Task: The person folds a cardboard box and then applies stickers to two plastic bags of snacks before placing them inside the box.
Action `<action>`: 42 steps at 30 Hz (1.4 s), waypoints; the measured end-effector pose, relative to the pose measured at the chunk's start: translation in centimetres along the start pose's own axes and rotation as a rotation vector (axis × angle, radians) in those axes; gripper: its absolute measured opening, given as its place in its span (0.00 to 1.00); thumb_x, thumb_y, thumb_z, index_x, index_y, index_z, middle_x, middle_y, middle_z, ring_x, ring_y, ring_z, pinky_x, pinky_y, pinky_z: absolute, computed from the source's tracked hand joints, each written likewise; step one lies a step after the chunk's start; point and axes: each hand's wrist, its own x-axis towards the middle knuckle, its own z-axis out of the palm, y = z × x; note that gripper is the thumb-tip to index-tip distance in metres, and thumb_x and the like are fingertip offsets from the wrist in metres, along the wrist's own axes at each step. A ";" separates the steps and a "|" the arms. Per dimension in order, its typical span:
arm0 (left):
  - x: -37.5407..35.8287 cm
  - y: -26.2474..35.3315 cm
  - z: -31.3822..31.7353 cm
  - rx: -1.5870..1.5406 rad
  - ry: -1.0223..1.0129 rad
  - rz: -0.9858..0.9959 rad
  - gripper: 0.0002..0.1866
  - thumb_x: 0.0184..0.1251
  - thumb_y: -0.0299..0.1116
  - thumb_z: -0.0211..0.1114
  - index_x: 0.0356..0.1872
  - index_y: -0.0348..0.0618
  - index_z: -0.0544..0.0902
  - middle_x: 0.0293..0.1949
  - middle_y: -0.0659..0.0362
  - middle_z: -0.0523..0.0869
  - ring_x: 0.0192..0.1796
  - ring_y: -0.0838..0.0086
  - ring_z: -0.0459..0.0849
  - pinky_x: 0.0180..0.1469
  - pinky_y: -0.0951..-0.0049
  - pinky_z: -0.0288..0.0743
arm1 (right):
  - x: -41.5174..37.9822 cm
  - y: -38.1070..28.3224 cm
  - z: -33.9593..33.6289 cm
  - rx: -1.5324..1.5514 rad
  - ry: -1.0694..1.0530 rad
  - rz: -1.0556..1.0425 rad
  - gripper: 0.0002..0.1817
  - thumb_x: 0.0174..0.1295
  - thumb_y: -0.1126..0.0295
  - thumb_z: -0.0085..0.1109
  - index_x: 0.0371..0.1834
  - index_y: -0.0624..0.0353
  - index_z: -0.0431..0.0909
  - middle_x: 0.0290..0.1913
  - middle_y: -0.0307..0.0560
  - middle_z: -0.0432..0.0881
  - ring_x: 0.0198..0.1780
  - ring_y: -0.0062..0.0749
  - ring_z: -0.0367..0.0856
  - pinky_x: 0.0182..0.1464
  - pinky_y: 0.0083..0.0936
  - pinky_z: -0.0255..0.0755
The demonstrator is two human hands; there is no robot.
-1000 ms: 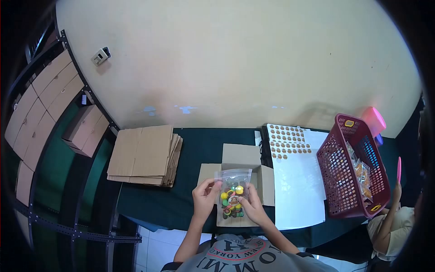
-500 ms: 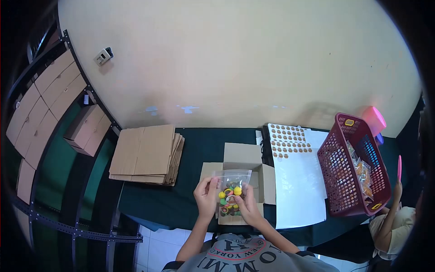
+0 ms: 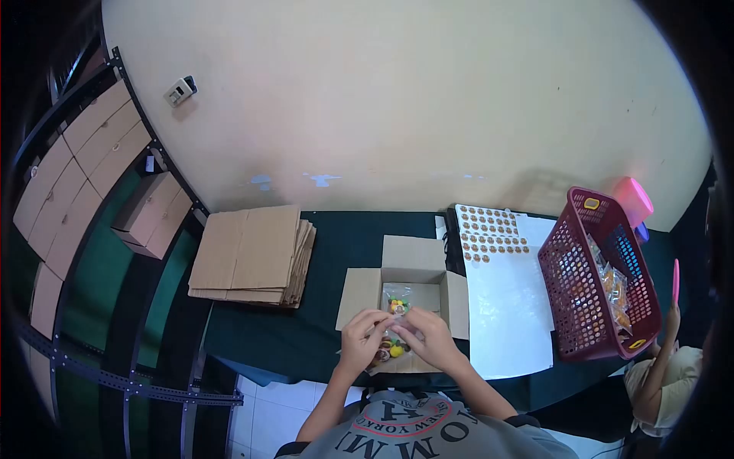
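My left hand [image 3: 364, 338] and my right hand [image 3: 430, 337] meet over the open cardboard box [image 3: 359, 291], both pinching the upper edge of a clear plastic bag [image 3: 395, 349]. Yellow, brown and other coloured round pieces show in the bag below my fingers, which cover much of its top. Inside the box, against its left side, lies another clear bag [image 3: 397, 297] with yellow, green and red pieces. The box flaps are spread outward.
Flattened cardboard boxes [image 3: 243, 252] are stacked at left. Right of the box lie a white sheet [image 3: 508, 329] and round stickers [image 3: 489, 233]. A maroon basket [image 3: 569, 298] holds bagged items. Shelves of boxes [image 3: 57, 222] stand far left; a person [image 3: 665, 382] sits at far right.
The held bag has tipped and dropped lower, and my hands have moved from its sides to its top edge. The bag inside the box now shows.
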 end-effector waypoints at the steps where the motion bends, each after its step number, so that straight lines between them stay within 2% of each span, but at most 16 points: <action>1: -0.3 -0.1 -0.3 0.013 0.030 -0.020 0.04 0.53 0.23 0.61 0.30 0.34 0.79 0.28 0.53 0.80 0.31 0.68 0.79 0.34 0.74 0.71 | -0.2 -0.3 0.3 0.048 0.026 0.006 0.09 0.52 0.70 0.59 0.24 0.63 0.71 0.21 0.48 0.68 0.24 0.38 0.70 0.27 0.28 0.63; 13: -0.7 -1.0 -3.3 0.051 0.428 -0.130 0.06 0.56 0.26 0.60 0.26 0.33 0.75 0.26 0.56 0.78 0.30 0.71 0.77 0.34 0.76 0.69 | -0.6 -3.6 1.6 0.242 -0.039 0.045 0.08 0.54 0.72 0.56 0.24 0.64 0.69 0.21 0.46 0.69 0.23 0.32 0.71 0.26 0.25 0.64; 14: -0.6 -0.9 -3.4 0.058 0.448 -0.138 0.06 0.57 0.28 0.60 0.26 0.35 0.76 0.26 0.57 0.78 0.31 0.71 0.76 0.39 0.73 0.67 | -0.8 -3.6 1.5 0.265 -0.067 0.057 0.08 0.55 0.72 0.55 0.24 0.64 0.69 0.22 0.46 0.70 0.23 0.33 0.73 0.26 0.26 0.65; 18: -0.5 -1.3 -3.7 0.216 0.328 -0.064 0.07 0.57 0.31 0.60 0.25 0.39 0.77 0.25 0.57 0.78 0.32 0.71 0.75 0.46 0.71 0.62 | -1.8 -2.9 1.6 0.309 -0.113 0.098 0.07 0.56 0.74 0.55 0.24 0.65 0.70 0.22 0.45 0.70 0.23 0.30 0.73 0.27 0.23 0.66; 21: -0.5 -0.8 -2.1 0.292 0.364 -0.056 0.08 0.56 0.30 0.59 0.37 0.42 0.76 0.36 0.58 0.77 0.38 0.70 0.74 0.50 0.70 0.58 | -2.4 -0.9 2.3 0.306 0.081 0.111 0.08 0.55 0.74 0.55 0.23 0.66 0.70 0.23 0.44 0.71 0.22 0.25 0.72 0.27 0.20 0.65; 23: -1.2 -0.9 -1.0 0.286 0.361 -0.002 0.12 0.55 0.28 0.59 0.42 0.40 0.75 0.40 0.54 0.76 0.44 0.62 0.73 0.53 0.64 0.59 | -2.6 0.2 2.4 0.331 0.241 0.275 0.06 0.55 0.76 0.55 0.24 0.65 0.71 0.25 0.40 0.73 0.25 0.17 0.70 0.28 0.15 0.64; 26: -1.7 1.0 0.6 0.013 0.146 -0.080 0.10 0.56 0.27 0.59 0.39 0.38 0.76 0.39 0.54 0.78 0.45 0.66 0.74 0.50 0.67 0.65 | -2.5 0.5 2.4 0.459 0.262 0.369 0.06 0.56 0.73 0.55 0.28 0.66 0.72 0.27 0.44 0.74 0.27 0.24 0.73 0.31 0.20 0.67; 28: -1.5 0.6 1.4 0.271 0.012 0.222 0.12 0.54 0.25 0.62 0.41 0.36 0.77 0.44 0.53 0.78 0.45 0.67 0.78 0.43 0.74 0.72 | -2.2 -0.1 2.3 0.527 0.270 0.383 0.06 0.57 0.72 0.55 0.31 0.65 0.73 0.30 0.46 0.75 0.30 0.25 0.74 0.33 0.20 0.68; 29: -1.6 0.5 1.6 0.270 0.010 0.224 0.12 0.54 0.25 0.62 0.41 0.36 0.77 0.44 0.53 0.78 0.45 0.67 0.78 0.43 0.74 0.72 | -1.8 -0.9 2.0 0.510 0.252 0.292 0.07 0.57 0.72 0.55 0.36 0.64 0.73 0.33 0.48 0.74 0.33 0.28 0.74 0.38 0.22 0.68; 31: -2.0 -0.1 2.0 -0.112 0.076 -0.145 0.11 0.55 0.24 0.60 0.41 0.36 0.77 0.42 0.53 0.80 0.43 0.69 0.80 0.44 0.75 0.72 | -1.5 -1.2 1.6 0.490 0.235 0.201 0.10 0.56 0.72 0.55 0.40 0.62 0.73 0.36 0.50 0.73 0.37 0.31 0.74 0.42 0.24 0.68; 32: -2.2 -1.0 2.3 -0.240 0.129 -0.286 0.09 0.57 0.24 0.59 0.38 0.34 0.78 0.38 0.52 0.81 0.41 0.68 0.81 0.49 0.72 0.70 | -1.5 -1.0 1.5 0.291 0.244 0.143 0.12 0.55 0.71 0.56 0.43 0.61 0.73 0.38 0.51 0.71 0.39 0.34 0.73 0.45 0.26 0.66; 33: -2.0 -1.0 2.0 -0.240 0.129 -0.287 0.09 0.57 0.24 0.59 0.38 0.34 0.78 0.38 0.52 0.81 0.41 0.68 0.81 0.49 0.72 0.70 | -1.4 -1.2 1.3 0.094 0.250 0.085 0.15 0.54 0.70 0.56 0.46 0.60 0.73 0.40 0.52 0.70 0.41 0.36 0.73 0.48 0.29 0.63; 36: -0.9 -0.5 1.3 -0.032 0.018 -0.033 0.05 0.57 0.27 0.59 0.31 0.36 0.80 0.33 0.54 0.82 0.42 0.66 0.80 0.56 0.61 0.63 | 0.1 -2.7 -0.6 -0.216 0.327 0.037 0.13 0.52 0.68 0.58 0.40 0.60 0.74 0.35 0.49 0.71 0.38 0.39 0.72 0.45 0.30 0.59; 37: -1.0 -0.7 1.4 -0.032 0.016 -0.036 0.05 0.57 0.27 0.59 0.31 0.36 0.80 0.33 0.54 0.82 0.42 0.66 0.80 0.56 0.61 0.63 | 0.0 -2.2 -0.9 -0.215 0.327 0.040 0.13 0.52 0.68 0.58 0.40 0.60 0.74 0.35 0.49 0.71 0.38 0.39 0.72 0.45 0.30 0.59; 39: -1.0 -1.4 1.3 0.056 -0.010 0.072 0.06 0.57 0.27 0.59 0.28 0.35 0.79 0.29 0.53 0.81 0.37 0.63 0.80 0.50 0.66 0.69 | -0.3 -0.9 -1.4 -0.219 -0.010 -0.046 0.10 0.50 0.67 0.59 0.33 0.58 0.73 0.32 0.45 0.72 0.35 0.38 0.71 0.40 0.28 0.56; 42: -1.0 -1.5 0.8 0.139 0.069 0.031 0.07 0.57 0.29 0.59 0.26 0.35 0.78 0.27 0.54 0.80 0.36 0.65 0.80 0.52 0.64 0.67 | -0.6 -0.8 0.1 -0.114 -0.006 0.057 0.08 0.50 0.68 0.59 0.27 0.57 0.71 0.28 0.43 0.73 0.34 0.37 0.71 0.37 0.28 0.56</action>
